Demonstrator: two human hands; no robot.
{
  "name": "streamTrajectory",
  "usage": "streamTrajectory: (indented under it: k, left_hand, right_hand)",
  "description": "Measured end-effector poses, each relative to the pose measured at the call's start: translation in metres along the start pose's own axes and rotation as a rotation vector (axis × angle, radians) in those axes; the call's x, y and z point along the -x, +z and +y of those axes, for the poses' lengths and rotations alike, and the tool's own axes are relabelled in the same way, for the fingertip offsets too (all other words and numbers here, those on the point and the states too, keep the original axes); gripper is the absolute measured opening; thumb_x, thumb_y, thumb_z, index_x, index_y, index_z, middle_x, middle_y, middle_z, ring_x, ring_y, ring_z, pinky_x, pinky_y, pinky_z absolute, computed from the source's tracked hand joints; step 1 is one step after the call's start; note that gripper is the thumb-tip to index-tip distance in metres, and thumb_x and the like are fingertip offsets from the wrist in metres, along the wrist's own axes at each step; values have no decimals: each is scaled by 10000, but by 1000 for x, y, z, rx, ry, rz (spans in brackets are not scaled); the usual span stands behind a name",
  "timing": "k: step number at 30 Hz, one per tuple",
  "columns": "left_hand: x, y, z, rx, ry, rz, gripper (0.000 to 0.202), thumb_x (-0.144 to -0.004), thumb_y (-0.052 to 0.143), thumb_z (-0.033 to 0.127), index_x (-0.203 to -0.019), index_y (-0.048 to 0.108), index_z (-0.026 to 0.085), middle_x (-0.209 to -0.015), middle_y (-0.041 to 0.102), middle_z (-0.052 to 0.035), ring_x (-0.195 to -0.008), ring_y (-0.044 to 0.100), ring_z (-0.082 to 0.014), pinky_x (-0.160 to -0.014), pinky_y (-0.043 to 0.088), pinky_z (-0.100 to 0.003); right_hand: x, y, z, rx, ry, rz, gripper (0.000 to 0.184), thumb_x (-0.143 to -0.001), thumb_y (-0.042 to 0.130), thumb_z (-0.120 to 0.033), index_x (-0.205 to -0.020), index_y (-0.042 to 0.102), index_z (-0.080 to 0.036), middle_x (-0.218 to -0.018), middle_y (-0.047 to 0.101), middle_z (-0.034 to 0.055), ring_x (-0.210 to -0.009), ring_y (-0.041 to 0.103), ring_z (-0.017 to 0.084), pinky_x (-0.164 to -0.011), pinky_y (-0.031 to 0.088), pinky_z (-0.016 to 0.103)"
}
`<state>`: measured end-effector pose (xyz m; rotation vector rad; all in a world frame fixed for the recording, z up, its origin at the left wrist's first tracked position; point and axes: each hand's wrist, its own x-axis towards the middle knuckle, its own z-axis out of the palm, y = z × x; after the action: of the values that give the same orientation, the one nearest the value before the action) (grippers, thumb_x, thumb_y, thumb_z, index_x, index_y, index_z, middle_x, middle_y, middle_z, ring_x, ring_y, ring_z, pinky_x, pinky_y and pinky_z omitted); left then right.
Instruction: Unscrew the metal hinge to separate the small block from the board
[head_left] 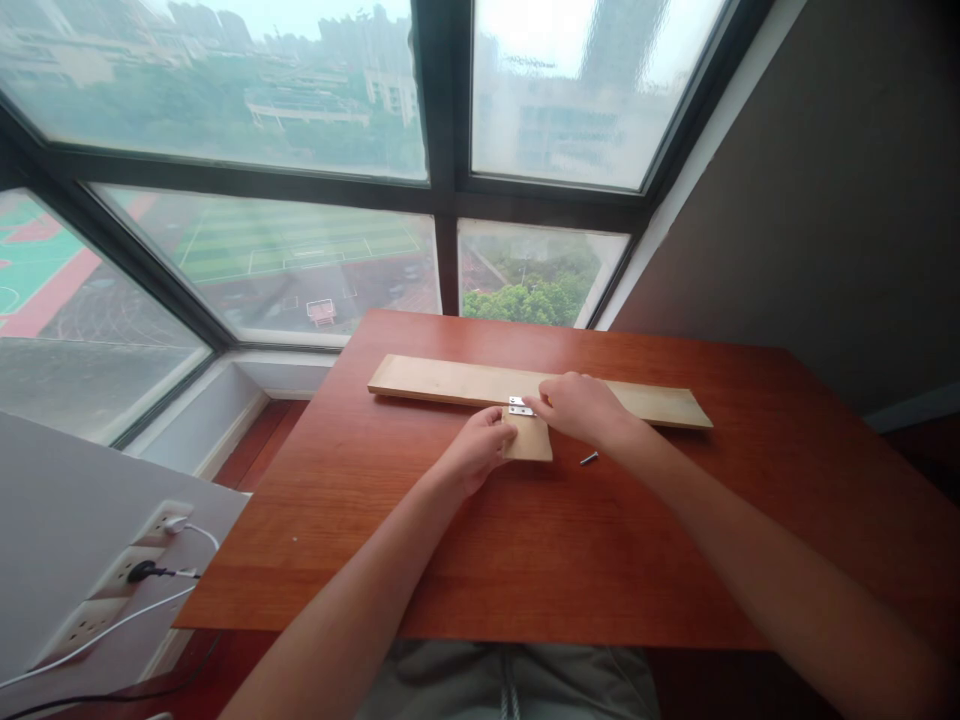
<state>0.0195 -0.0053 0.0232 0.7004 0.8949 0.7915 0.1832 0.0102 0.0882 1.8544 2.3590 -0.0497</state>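
A small metal hinge lies where a small block of pale wood meets the near edge of a long board. This joint sits near the middle of the table, slightly toward its far side. The block lies flat and butts against the board, which runs left to right across the table.

The left hand is curled around the block's left edge, with the thumb on top and the fingers tucked beside it, gripping it in place. The right hand rests over the board just right of the hinge, knuckles up and fingers bent down so that the tips reach the hinge plate. Whether those fingers pinch anything cannot be told, because the hand hides its own fingertips.

A single dark screw lies loose on the table just right of the block, near the right wrist and touching neither piece of wood.

The table top is reddish-brown (glossy, with light from the glass on it). Beyond its far edge stands a large dark-framed window looking down on a green sports field. At lower left, a white surface carries wall sockets with a white and a black plug in them. A plain brown wall rises on the right.
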Motion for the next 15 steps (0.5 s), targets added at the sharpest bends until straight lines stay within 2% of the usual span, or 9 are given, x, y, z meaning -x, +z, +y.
streamTrajectory:
  k: [3, 7, 15]
  left_hand:
    - [-1, 0, -1, -6, -4, 4, 233, -686, 624, 58, -908, 612, 129, -789, 643, -35, -646, 594, -113, -591, 506, -214]
    - [-2, 1, -1, -13, -9, 7, 262, -675, 623, 62, -927, 615, 133, -828, 654, -44, -673, 607, -122, -592, 503, -214]
    - [-1, 1, -1, -20, -6, 11, 267, -672, 619, 65, -929, 611, 138, -831, 652, -44, -694, 612, -127, -606, 504, -214]
  right_hand:
    - [-3, 3, -2, 10, -28, -31, 419, -972, 379, -402, -877, 731, -195, -912, 741, 144, -802, 692, 260, -611, 409, 313]
    - [-5, 1, -3, 18, -44, -39, 353, -951, 423, -369, -913, 726, -192, -919, 740, 129, -792, 687, 257, -586, 389, 305]
    - [-2, -3, -1, -5, -119, -24, 212, -862, 495, -220, -863, 707, -231, -917, 738, 73, -763, 656, 210, -533, 271, 291]
